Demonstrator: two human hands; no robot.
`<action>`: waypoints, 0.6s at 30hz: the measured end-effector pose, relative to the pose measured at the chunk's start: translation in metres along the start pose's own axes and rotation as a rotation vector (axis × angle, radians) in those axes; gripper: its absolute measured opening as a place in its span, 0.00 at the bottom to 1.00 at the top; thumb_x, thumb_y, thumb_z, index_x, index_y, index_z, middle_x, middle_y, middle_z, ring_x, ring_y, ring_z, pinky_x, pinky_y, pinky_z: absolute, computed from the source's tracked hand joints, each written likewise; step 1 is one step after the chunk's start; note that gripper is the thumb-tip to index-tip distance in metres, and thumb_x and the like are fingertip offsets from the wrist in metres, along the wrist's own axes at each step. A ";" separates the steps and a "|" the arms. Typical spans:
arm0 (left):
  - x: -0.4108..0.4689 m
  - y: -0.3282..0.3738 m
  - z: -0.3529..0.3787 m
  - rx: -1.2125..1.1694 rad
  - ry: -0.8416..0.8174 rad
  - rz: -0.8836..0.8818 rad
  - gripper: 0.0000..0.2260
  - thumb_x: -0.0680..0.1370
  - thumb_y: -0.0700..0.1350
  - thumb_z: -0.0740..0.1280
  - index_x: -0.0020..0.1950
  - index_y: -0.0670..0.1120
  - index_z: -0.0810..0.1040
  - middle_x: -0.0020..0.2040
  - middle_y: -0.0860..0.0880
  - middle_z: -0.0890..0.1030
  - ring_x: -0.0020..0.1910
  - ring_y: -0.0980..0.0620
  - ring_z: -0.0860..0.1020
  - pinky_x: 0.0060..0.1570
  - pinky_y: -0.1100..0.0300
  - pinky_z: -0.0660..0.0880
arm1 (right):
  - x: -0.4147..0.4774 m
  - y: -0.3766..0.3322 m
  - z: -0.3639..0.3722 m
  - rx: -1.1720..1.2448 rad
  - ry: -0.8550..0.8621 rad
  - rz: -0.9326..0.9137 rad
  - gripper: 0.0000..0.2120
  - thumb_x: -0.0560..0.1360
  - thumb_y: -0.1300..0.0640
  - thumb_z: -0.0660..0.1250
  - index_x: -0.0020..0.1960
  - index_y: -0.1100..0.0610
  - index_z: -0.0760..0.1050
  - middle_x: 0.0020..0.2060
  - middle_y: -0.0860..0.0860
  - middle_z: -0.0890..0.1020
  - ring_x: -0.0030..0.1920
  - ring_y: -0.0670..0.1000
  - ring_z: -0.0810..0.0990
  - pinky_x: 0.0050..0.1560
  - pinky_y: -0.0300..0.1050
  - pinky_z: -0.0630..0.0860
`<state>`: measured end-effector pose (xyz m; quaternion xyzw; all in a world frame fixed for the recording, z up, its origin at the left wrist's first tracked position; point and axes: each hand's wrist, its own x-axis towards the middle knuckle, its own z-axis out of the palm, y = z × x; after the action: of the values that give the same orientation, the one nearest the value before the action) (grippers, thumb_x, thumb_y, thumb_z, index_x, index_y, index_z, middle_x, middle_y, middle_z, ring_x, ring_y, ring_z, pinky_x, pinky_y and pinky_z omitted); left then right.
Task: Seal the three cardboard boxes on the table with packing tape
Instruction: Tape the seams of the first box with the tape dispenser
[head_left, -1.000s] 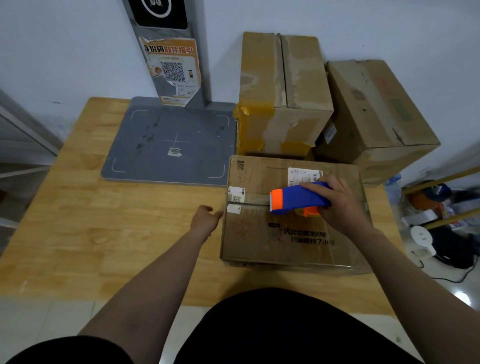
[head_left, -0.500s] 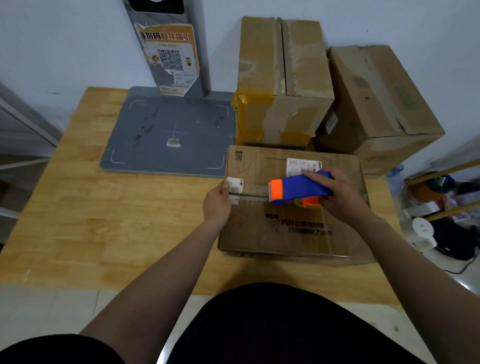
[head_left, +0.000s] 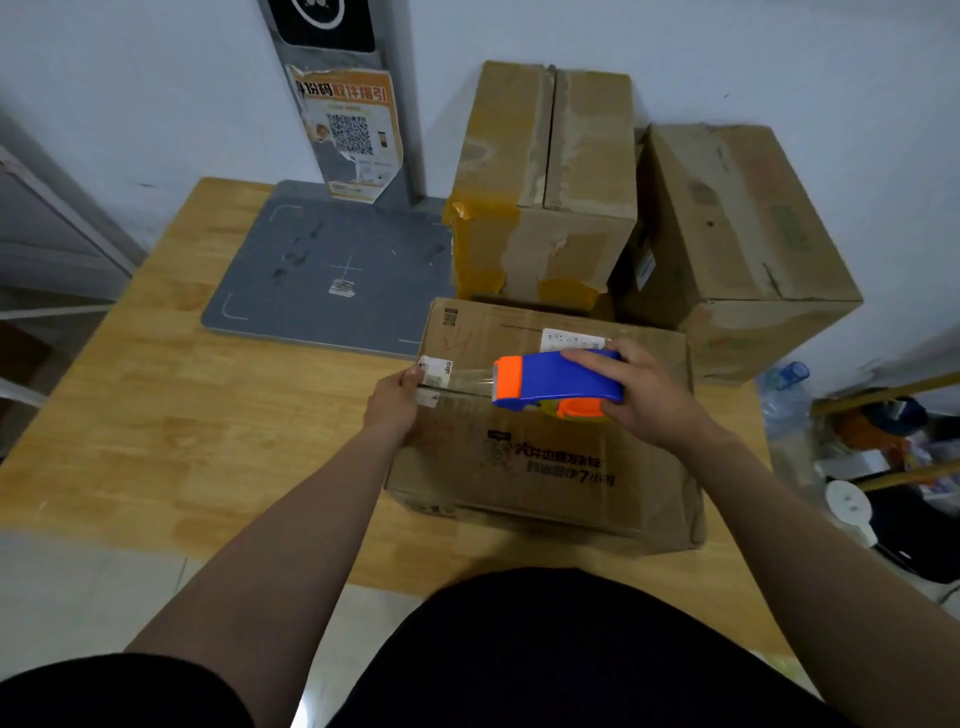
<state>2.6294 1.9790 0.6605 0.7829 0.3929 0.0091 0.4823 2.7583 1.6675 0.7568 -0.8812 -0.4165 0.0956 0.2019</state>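
The right hand (head_left: 649, 402) grips the blue-and-orange tape dispenser (head_left: 558, 382) on top of the near box (head_left: 545, 467). The dispenser's long axis lies across the lid and its orange mouth points at the left hand (head_left: 395, 402). Clear tape (head_left: 470, 383) runs from that mouth to the left thumb, which presses on the box's edge; the other fingers are hidden, so I cannot tell their grip.

Readable bits only: QR code plus a Chinese headline on the poster (head_left: 348, 135), upside-down Chinese print with a 7 on the near box (head_left: 571, 499), white labels (head_left: 571, 340) too tiny.
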 end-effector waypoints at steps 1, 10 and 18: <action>0.000 0.000 -0.002 0.020 -0.002 0.000 0.22 0.86 0.58 0.56 0.71 0.47 0.79 0.66 0.42 0.81 0.66 0.37 0.76 0.63 0.48 0.72 | -0.001 0.000 -0.002 0.006 -0.005 -0.009 0.34 0.78 0.58 0.70 0.78 0.37 0.60 0.64 0.50 0.65 0.60 0.43 0.61 0.57 0.38 0.64; -0.005 0.009 0.005 0.155 0.037 -0.096 0.27 0.85 0.63 0.53 0.62 0.45 0.82 0.55 0.40 0.82 0.51 0.40 0.77 0.49 0.50 0.71 | -0.028 0.034 -0.018 -0.019 -0.002 0.001 0.35 0.78 0.57 0.70 0.77 0.35 0.59 0.68 0.50 0.65 0.64 0.48 0.65 0.54 0.39 0.67; -0.009 0.016 0.009 0.199 0.052 -0.114 0.28 0.86 0.62 0.52 0.61 0.42 0.81 0.54 0.40 0.81 0.48 0.42 0.74 0.47 0.51 0.68 | -0.058 0.079 -0.029 -0.040 0.037 0.045 0.36 0.76 0.61 0.72 0.77 0.38 0.62 0.61 0.50 0.68 0.58 0.45 0.65 0.52 0.41 0.66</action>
<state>2.6365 1.9627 0.6709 0.8027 0.4482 -0.0373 0.3916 2.7860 1.5698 0.7485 -0.8958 -0.3948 0.0755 0.1900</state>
